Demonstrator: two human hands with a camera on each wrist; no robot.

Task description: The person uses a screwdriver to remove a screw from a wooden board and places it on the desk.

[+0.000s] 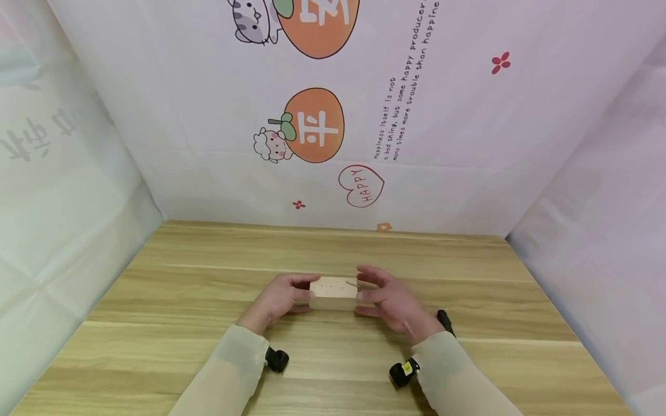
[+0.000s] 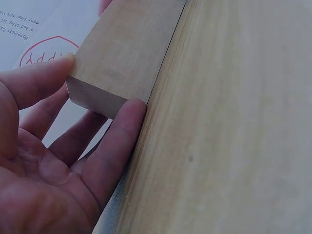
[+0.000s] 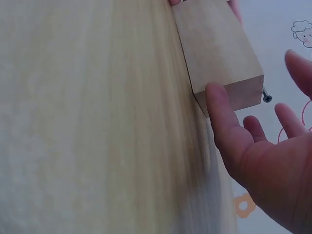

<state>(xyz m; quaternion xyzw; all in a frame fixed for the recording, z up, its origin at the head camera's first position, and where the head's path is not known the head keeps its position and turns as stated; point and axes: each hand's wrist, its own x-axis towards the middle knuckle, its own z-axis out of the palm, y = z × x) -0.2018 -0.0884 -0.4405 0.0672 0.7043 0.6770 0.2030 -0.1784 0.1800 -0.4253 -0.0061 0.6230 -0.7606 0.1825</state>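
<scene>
A pale wooden block (image 1: 335,303) sits on the table between both hands, with small holes in its top face. A screw (image 3: 267,96) stands up from the top near the right end, its head clear of the wood. My left hand (image 1: 278,297) holds the left end, thumb at the upper edge and little finger low on the front, as the left wrist view shows. At the right end, my right hand (image 1: 392,300) touches the block's lower corner with its little finger; its thumb and other fingers are spread, apart from the screw.
A black tool handle (image 1: 445,322), partly hidden by the right forearm, lies on the wood-grain table (image 1: 333,248). White printed cloth (image 1: 442,190) hangs behind the table and along both sides. Each wrist wears a small black camera (image 1: 277,359).
</scene>
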